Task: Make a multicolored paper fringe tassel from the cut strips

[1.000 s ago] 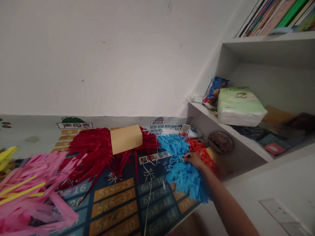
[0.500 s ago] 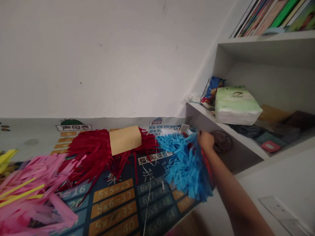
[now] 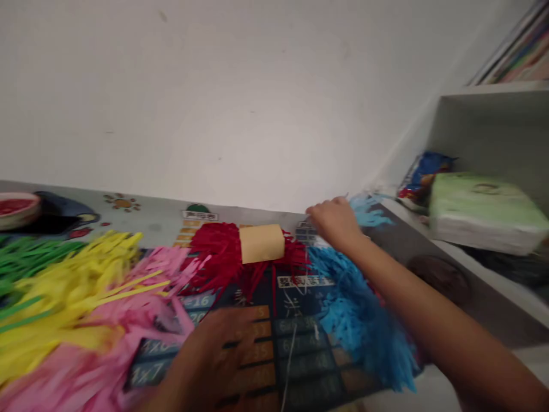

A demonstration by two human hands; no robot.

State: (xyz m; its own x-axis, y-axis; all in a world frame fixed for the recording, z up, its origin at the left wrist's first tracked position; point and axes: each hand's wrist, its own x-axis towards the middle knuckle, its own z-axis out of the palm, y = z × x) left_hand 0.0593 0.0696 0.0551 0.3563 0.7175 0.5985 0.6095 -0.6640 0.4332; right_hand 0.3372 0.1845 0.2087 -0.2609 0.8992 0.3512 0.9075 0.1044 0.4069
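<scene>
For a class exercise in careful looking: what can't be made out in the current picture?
All head view:
Right hand: whether it grips the thin, paper-like blue strips is hidden by its own back.
Left hand: blur hides whether it holds anything.
Upright multicoloured books: blurred, cut off by the right edge.
Round pale bowl: cut off by the left edge.

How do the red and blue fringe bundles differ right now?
The red bundle is deep red; the blue bundle is brighter. A tan sheet covers the red bundle's middle; none shows on the blue bundle. The right forearm passes in front of the blue bundle, not the red bundle. Both have many narrow strips.
</scene>
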